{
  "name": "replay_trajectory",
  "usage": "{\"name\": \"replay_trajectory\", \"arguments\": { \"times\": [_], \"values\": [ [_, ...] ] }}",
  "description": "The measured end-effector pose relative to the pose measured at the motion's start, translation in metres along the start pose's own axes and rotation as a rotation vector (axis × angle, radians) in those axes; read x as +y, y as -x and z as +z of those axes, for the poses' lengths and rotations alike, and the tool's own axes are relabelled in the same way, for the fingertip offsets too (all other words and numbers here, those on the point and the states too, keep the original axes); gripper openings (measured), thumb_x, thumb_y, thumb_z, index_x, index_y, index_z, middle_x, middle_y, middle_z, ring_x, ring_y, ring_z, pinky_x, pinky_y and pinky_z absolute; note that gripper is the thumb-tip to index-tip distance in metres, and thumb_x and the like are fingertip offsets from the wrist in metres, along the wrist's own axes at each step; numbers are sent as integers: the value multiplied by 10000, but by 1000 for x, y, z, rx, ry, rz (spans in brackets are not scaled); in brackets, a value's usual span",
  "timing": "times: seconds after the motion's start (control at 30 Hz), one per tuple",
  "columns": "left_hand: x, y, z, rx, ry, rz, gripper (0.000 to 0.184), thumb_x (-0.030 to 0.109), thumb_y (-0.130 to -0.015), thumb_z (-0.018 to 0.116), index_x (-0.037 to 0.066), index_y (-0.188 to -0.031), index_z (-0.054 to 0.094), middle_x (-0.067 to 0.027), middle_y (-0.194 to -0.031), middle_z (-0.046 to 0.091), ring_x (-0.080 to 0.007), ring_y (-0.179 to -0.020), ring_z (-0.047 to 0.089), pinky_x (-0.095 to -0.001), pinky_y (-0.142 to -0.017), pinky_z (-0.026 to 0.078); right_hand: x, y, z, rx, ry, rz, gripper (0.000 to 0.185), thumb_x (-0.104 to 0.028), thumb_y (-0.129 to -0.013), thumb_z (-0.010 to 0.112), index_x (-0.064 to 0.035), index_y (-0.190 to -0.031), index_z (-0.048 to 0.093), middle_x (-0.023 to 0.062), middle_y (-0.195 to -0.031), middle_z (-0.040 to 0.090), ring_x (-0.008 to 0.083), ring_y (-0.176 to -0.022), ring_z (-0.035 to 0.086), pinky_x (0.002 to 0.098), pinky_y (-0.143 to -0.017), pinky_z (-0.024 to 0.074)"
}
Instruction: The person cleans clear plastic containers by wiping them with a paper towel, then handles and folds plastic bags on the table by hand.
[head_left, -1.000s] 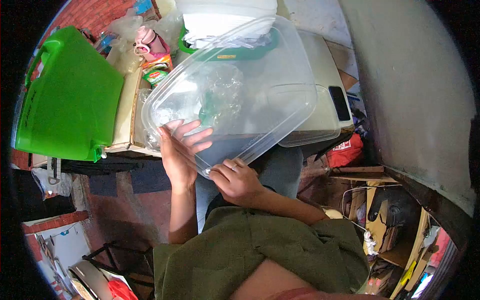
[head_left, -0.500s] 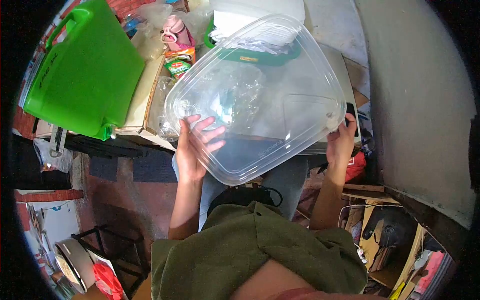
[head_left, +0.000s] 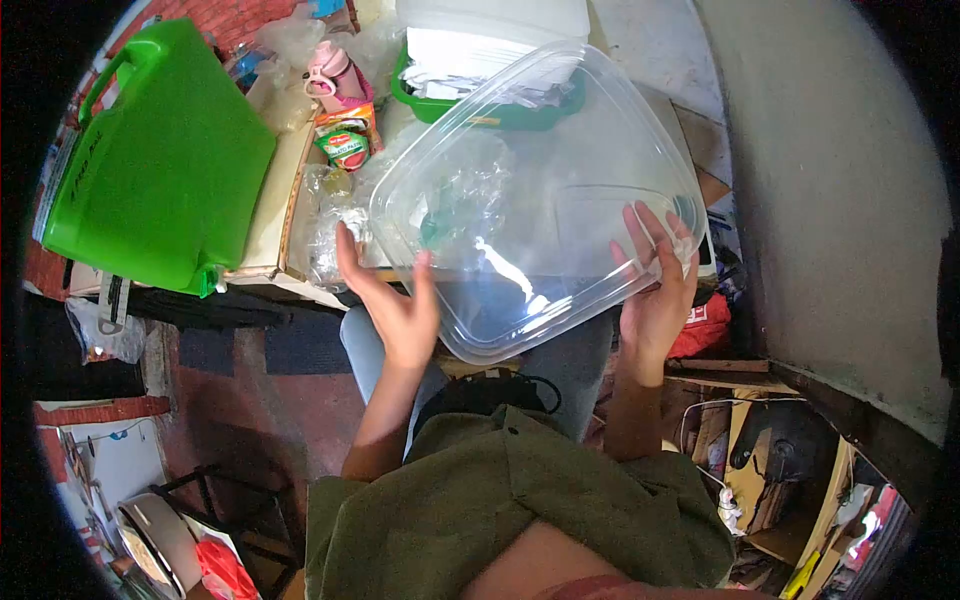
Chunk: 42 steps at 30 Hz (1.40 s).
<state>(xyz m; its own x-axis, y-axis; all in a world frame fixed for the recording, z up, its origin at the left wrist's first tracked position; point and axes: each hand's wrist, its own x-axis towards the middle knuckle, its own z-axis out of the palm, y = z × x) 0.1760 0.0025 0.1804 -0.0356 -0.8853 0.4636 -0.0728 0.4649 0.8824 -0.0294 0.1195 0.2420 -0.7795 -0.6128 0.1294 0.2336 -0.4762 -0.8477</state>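
Observation:
A large transparent plastic lid [head_left: 560, 200], rectangular with rounded corners, is tilted above my lap and the table edge. My right hand [head_left: 655, 300] grips its lower right edge, and the fingers show through the plastic. At the opposite side, my left hand [head_left: 395, 310] has its fingers apart, with the thumb close to the rim; whether it touches the rim I cannot tell. Behind the lid, a crumpled transparent plastic bag [head_left: 460, 190] lies on the table. Beyond it stands a green basket [head_left: 430, 108] of white papers or packets.
A big green water container [head_left: 160, 160] stands at the table's left, its tap near the edge. A pink bottle [head_left: 335, 75] and a tomato paste pouch [head_left: 346, 148] sit beside it. A grey wall [head_left: 830, 200] bounds the right side; wooden shelving [head_left: 790, 500] is below.
The lid has shifted slightly right and turned. My left hand has come off its gripping place with fingers spread, and my right hand has moved lower behind the edge.

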Motion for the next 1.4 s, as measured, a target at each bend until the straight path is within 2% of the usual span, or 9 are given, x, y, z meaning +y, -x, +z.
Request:
{"name": "replay_trajectory", "arguments": {
  "times": [0.17, 0.3, 0.37, 0.57, 0.73, 0.87, 1.1, 1.2, 1.4],
  "values": [
    [69, 1, 20, -727, -391, 653, 999, 562, -730, 725, 94, -1492, 279, -282, -1554, 129, -497, -1437, 38, -615, -1126, 0, -10, 33, 43, -80, 232, -118, 401, -97, -996, 424, 1, -1374, 330, 276, -1366, 465, 360, -1284, 473, 468, -876, 547],
    [66, -1, 32, -680, -231, 750, 1113, 509, -683, 767, 69, -1520, 179, -287, -1564, 53, -472, -1448, 8, -590, -1141, 1, -12, 37, 59, -485, 169, -133, 428, -130, -1005, 456, -19, -1398, 326, 206, -1406, 438, 300, -1283, 462, 405, -1059, 375],
    [55, -6, 24, -599, 110, 414, 1169, 432, -577, 845, 127, -1524, 231, -254, -1575, 73, -514, -1431, -34, -727, -1054, -19, -5, 33, 70, -633, 301, -127, 424, -140, -1007, 451, 10, -1391, 354, 194, -1417, 443, 274, -1294, 456, 364, -1080, 330],
    [58, -23, 1, -235, 640, 120, 1095, 258, -744, 718, 72, -1537, -15, -200, -1591, 43, -361, -1460, 127, -453, -1177, 129, 13, 26, 121, -972, 325, -331, 383, -170, -992, 426, 43, -1307, 476, 241, -1462, 373, 323, -1406, 306, 391, -1124, 254],
    [71, -35, -31, -389, 1254, -142, 1204, -96, -591, 557, 384, -1528, -26, -120, -1605, -65, -505, -1426, 72, -720, -1012, 298, 30, -39, 119, -466, 814, -966, 281, -191, -871, 617, -62, -1120, 603, 135, -995, 560, 272, -904, 518, 406, -768, 390],
    [65, -32, -29, -465, 1361, -312, 1218, -86, -564, 540, 361, -1530, -51, -137, -1605, -44, -482, -1437, 67, -713, -1021, 294, 45, -67, 128, -411, 698, -698, 288, -142, -847, 649, -62, -1120, 602, 113, -952, 577, 264, -868, 539, 398, -724, 399],
    [48, -40, -30, -558, 1337, -448, 1172, -19, -632, 588, 338, -1529, -75, -158, -1598, 36, -466, -1430, 143, -709, -1001, 335, 42, -34, 139, -749, 846, -1106, 388, -103, -730, 714, -43, -1102, 621, 112, -1023, 571, 273, -934, 562, 407, -853, 475],
    [44, -41, -28, -657, 1340, -413, 1003, 235, -845, 660, 339, -1525, -70, -149, -1593, 56, -433, -1425, 183, -701, -972, 379, 34, -43, 143, -853, 824, -1097, 382, -63, -659, 672, -21, -1037, 632, 107, -987, 566, 280, -922, 558, 368, -796, 504],
    [28, -65, -20, -521, 1418, -426, 741, 359, -954, 531, 353, -1528, 63, -115, -1598, 50, -440, -1437, 119, -772, -950, 328, 57, 21, 98, -1064, 900, -1198, 309, -140, -789, 615, -8, -1066, 652, 88, -1000, 590, 231, -941, 562, 370, -790, 502]
  ]
}}
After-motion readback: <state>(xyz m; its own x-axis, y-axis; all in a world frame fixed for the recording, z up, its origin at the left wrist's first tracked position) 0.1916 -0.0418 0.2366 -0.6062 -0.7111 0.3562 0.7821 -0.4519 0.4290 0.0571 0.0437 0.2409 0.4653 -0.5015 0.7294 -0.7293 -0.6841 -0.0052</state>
